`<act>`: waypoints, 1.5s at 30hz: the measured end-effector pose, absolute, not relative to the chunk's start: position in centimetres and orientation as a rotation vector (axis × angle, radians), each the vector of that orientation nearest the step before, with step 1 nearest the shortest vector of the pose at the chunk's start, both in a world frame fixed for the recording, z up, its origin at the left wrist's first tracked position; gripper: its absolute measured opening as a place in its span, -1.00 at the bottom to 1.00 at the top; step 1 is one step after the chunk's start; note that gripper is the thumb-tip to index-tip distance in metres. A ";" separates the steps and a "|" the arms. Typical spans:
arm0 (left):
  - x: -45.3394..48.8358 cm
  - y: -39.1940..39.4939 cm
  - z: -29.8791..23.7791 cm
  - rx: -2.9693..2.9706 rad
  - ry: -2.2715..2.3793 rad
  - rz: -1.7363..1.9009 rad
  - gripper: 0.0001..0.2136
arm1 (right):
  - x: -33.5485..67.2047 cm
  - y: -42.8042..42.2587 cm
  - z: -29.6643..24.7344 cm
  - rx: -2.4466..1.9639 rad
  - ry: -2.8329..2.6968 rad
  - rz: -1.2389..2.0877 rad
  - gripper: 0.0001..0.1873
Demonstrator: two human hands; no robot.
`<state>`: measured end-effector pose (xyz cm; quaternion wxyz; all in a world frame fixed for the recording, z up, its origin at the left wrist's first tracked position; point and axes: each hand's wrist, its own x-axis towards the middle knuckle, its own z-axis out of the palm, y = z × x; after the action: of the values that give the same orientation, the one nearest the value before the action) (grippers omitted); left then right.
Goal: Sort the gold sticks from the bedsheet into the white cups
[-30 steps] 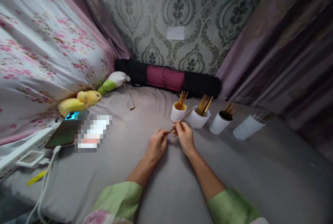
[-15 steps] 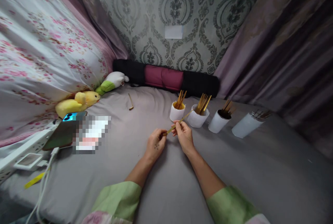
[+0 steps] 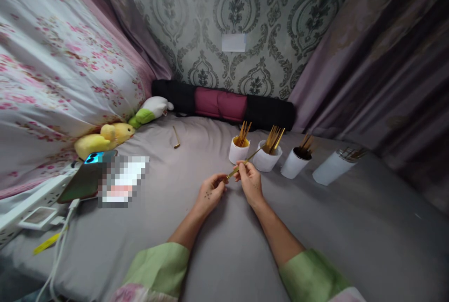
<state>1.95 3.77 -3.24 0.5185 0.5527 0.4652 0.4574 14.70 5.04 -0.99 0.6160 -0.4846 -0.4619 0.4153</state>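
Over the grey sheet, my left hand (image 3: 211,192) pinches the lower end of a thin brass-coloured stick (image 3: 230,174). My right hand (image 3: 249,181) grips the same stick further up, and its slim tip slants up to the right towards the white cups. What kind of stick it is, I cannot make out. Just beyond my hands stand a white cup (image 3: 239,154) and a wider white cup (image 3: 268,160), both holding several thin golden-brown sticks. Two taller white containers, one nearer (image 3: 294,165) and one far right (image 3: 331,171), hold more sticks and lean slightly in view.
A small golden stick with a bent end (image 3: 176,139) lies on the sheet. To the left are a phone (image 3: 82,182), a power strip (image 3: 42,192) with cables, and yellow (image 3: 101,140) and white-green (image 3: 150,110) plush toys. A black and maroon roll (image 3: 220,104) lies along the wall.
The stick has turned slightly between my fingers, showing a brighter metallic band near my left hand. My hands have shifted only a little; the cups are where they were.
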 end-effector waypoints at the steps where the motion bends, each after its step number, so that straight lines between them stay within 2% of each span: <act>1: 2.0 3.7 -3.0 1.285 1.101 1.083 -0.74 | 14.7 5.0 -1.0 -1.116 -1.069 0.952 -0.64; 11: 1.7 3.0 -1.0 1.132 0.961 1.022 -0.65 | 15.1 5.3 -1.1 -1.140 -1.131 0.896 -0.63; 23: 1.1 3.4 -2.0 1.098 0.874 0.929 -0.57 | 15.2 5.1 -0.6 -1.150 -1.189 0.897 -0.64; 34: 1.3 3.2 -1.5 1.081 0.896 0.913 -0.60 | 15.8 5.5 -0.7 -1.176 -1.187 0.870 -0.64; 45: 1.4 3.1 -1.2 1.090 0.915 0.911 -0.63 | 17.6 6.9 1.4 -1.210 -1.165 0.768 -0.61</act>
<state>1.39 3.11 -1.21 0.6637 0.4826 0.4050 0.4033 17.64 6.89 1.41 0.6032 -0.5224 -0.5032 0.3317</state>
